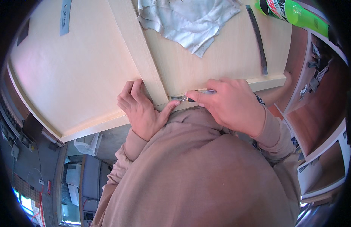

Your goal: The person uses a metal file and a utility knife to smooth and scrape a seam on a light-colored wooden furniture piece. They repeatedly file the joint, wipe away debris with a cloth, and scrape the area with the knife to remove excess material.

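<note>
A pale wooden panel (81,68) with raised strips lies across the upper view. My left hand (141,109) rests on it with curled, separated fingers beside the middle strip (130,41), its thumb touching a small metal piece (175,98) at the front corner. My right hand (232,106) is closed round a small tool (205,92) with dark and silver parts, held level against that metal piece; its exact kind is unclear. A crumpled white cloth (186,22) and a long dark strip (257,39) lie farther back on the panel.
A green bottle (307,22) lies at the top right, near a grey strip's counterpart at left (64,17). A bare limb (275,90), owner unclear, shows behind my right hand. Open cabinets (319,106) stand at right. A clear plastic container (86,143) and cables sit below left.
</note>
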`<state>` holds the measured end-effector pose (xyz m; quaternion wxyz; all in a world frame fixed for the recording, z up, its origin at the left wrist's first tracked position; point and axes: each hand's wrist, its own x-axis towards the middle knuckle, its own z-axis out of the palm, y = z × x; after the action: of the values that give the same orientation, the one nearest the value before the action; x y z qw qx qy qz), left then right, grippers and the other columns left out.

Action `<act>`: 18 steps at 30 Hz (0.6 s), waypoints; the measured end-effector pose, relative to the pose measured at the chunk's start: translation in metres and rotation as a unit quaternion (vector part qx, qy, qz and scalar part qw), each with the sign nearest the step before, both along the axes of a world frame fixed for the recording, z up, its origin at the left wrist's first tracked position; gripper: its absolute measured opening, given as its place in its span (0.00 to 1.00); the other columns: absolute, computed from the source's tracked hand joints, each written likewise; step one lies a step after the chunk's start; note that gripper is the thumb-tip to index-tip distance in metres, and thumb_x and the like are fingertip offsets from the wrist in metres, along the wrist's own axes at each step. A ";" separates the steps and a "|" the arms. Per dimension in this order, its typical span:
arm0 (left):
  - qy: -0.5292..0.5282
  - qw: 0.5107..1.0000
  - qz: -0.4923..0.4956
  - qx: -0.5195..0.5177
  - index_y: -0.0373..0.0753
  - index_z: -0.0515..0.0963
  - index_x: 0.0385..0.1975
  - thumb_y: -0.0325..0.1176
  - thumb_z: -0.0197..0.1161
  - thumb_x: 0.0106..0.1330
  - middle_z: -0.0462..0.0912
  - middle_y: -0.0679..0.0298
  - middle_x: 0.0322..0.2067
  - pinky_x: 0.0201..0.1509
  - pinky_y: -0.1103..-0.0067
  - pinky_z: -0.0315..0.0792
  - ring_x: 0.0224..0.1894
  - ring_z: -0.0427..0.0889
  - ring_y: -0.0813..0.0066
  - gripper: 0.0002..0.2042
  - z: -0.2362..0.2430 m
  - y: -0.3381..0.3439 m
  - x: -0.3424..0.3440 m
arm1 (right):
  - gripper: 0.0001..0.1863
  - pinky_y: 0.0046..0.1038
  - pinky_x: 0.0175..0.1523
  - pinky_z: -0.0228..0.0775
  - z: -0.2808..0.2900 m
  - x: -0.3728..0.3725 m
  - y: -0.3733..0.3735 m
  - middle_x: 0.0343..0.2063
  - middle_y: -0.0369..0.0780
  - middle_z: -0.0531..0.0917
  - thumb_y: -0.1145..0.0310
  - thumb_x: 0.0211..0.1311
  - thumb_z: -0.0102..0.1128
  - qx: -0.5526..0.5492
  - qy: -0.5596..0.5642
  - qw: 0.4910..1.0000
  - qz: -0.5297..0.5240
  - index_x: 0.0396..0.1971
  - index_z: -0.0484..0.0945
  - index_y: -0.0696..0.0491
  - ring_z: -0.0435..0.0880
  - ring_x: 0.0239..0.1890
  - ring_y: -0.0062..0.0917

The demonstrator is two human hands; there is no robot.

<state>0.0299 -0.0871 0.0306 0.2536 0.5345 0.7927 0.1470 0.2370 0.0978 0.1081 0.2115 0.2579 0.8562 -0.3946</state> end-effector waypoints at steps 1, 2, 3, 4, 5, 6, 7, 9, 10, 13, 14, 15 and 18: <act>-0.002 1.000 0.002 0.003 0.35 0.63 0.75 0.75 0.79 0.57 0.66 0.49 0.67 0.71 0.53 0.58 0.67 0.63 0.47 0.58 0.000 0.000 0.000 | 0.18 0.44 0.42 0.79 -0.002 0.000 0.002 0.34 0.39 0.86 0.63 0.72 0.66 -0.010 0.006 1.000 -0.001 0.60 0.90 0.36 0.91 0.37 0.40; -0.004 1.000 0.004 0.004 0.35 0.63 0.75 0.74 0.79 0.57 0.66 0.49 0.67 0.71 0.53 0.58 0.67 0.64 0.47 0.58 0.001 0.001 0.001 | 0.18 0.44 0.42 0.79 -0.004 0.001 0.003 0.33 0.39 0.86 0.63 0.73 0.66 -0.013 0.022 1.000 -0.008 0.59 0.91 0.36 0.91 0.37 0.40; -0.002 1.000 0.004 -0.001 0.34 0.63 0.75 0.74 0.80 0.56 0.66 0.47 0.67 0.72 0.52 0.58 0.68 0.64 0.46 0.59 0.001 0.001 0.001 | 0.17 0.44 0.41 0.79 -0.005 0.001 0.003 0.33 0.39 0.86 0.63 0.72 0.66 -0.015 0.014 1.000 -0.003 0.58 0.91 0.36 0.90 0.37 0.40; 0.001 1.000 0.002 -0.009 0.33 0.62 0.74 0.73 0.81 0.55 0.66 0.46 0.67 0.73 0.51 0.59 0.69 0.64 0.45 0.59 0.002 0.001 0.001 | 0.17 0.45 0.41 0.79 -0.007 0.001 0.003 0.32 0.39 0.85 0.63 0.72 0.66 -0.012 0.017 1.000 -0.006 0.58 0.91 0.36 0.90 0.36 0.40; 0.004 1.000 -0.001 -0.018 0.32 0.62 0.74 0.73 0.82 0.54 0.66 0.44 0.68 0.74 0.51 0.59 0.70 0.64 0.44 0.60 0.002 0.001 0.002 | 0.16 0.45 0.40 0.79 -0.007 0.002 0.002 0.31 0.39 0.85 0.63 0.72 0.67 -0.010 0.020 1.000 -0.009 0.57 0.91 0.36 0.90 0.36 0.41; 0.003 1.000 0.003 -0.012 0.33 0.63 0.74 0.73 0.82 0.55 0.66 0.46 0.67 0.73 0.51 0.59 0.69 0.64 0.45 0.59 0.002 0.001 0.002 | 0.17 0.45 0.39 0.78 -0.008 0.002 0.002 0.31 0.39 0.84 0.64 0.73 0.67 -0.012 0.022 1.000 -0.011 0.58 0.92 0.35 0.89 0.35 0.40; 0.002 1.000 0.006 -0.005 0.34 0.63 0.75 0.73 0.81 0.56 0.66 0.47 0.67 0.72 0.52 0.59 0.68 0.64 0.46 0.59 0.001 0.002 0.002 | 0.17 0.44 0.38 0.77 -0.009 0.003 0.003 0.31 0.38 0.84 0.64 0.73 0.68 -0.014 0.025 1.000 -0.012 0.58 0.92 0.35 0.87 0.35 0.40; 0.003 1.000 0.009 0.003 0.35 0.63 0.75 0.74 0.81 0.56 0.66 0.49 0.66 0.71 0.52 0.58 0.67 0.64 0.47 0.58 0.000 0.003 0.002 | 0.18 0.44 0.37 0.76 -0.011 0.003 0.005 0.31 0.38 0.83 0.64 0.73 0.68 -0.018 0.030 0.999 -0.013 0.59 0.93 0.34 0.86 0.34 0.39; 0.005 1.000 0.008 0.004 0.35 0.63 0.75 0.74 0.81 0.56 0.66 0.49 0.66 0.71 0.52 0.58 0.67 0.64 0.47 0.59 0.000 0.003 0.002 | 0.18 0.44 0.37 0.76 -0.012 0.004 0.006 0.31 0.38 0.83 0.65 0.72 0.68 -0.020 0.034 0.999 -0.014 0.58 0.93 0.34 0.86 0.34 0.39; 0.007 1.000 0.011 0.004 0.35 0.63 0.75 0.74 0.81 0.55 0.67 0.49 0.66 0.71 0.52 0.58 0.67 0.64 0.47 0.59 0.001 0.003 0.002 | 0.18 0.44 0.38 0.76 -0.015 0.004 0.008 0.30 0.38 0.82 0.64 0.71 0.69 -0.021 0.046 0.999 -0.014 0.57 0.93 0.34 0.86 0.34 0.39; 0.005 1.000 0.012 0.002 0.35 0.63 0.75 0.74 0.82 0.54 0.67 0.49 0.66 0.71 0.52 0.58 0.67 0.64 0.47 0.59 0.001 0.003 0.002 | 0.18 0.44 0.38 0.76 -0.016 0.004 0.008 0.30 0.38 0.82 0.64 0.71 0.69 -0.017 0.049 0.998 -0.018 0.57 0.93 0.35 0.86 0.34 0.39; 0.005 1.000 0.013 0.005 0.35 0.63 0.75 0.74 0.82 0.54 0.67 0.49 0.66 0.71 0.52 0.58 0.67 0.65 0.47 0.59 0.001 0.003 0.002 | 0.18 0.44 0.38 0.76 -0.016 0.003 0.008 0.30 0.38 0.83 0.64 0.71 0.69 -0.017 0.047 0.999 -0.014 0.57 0.93 0.35 0.86 0.34 0.39; 0.008 1.000 0.016 0.011 0.35 0.63 0.75 0.74 0.82 0.54 0.68 0.49 0.66 0.71 0.52 0.59 0.68 0.65 0.47 0.59 -0.001 0.003 0.002 | 0.18 0.43 0.38 0.76 -0.016 0.004 0.008 0.31 0.38 0.83 0.64 0.71 0.69 -0.004 0.052 0.999 -0.014 0.57 0.93 0.34 0.86 0.35 0.39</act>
<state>0.0322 -0.0841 0.0295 0.2386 0.5255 0.8018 0.1553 0.2408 0.1056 0.0919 0.1618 0.2482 0.8606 -0.4143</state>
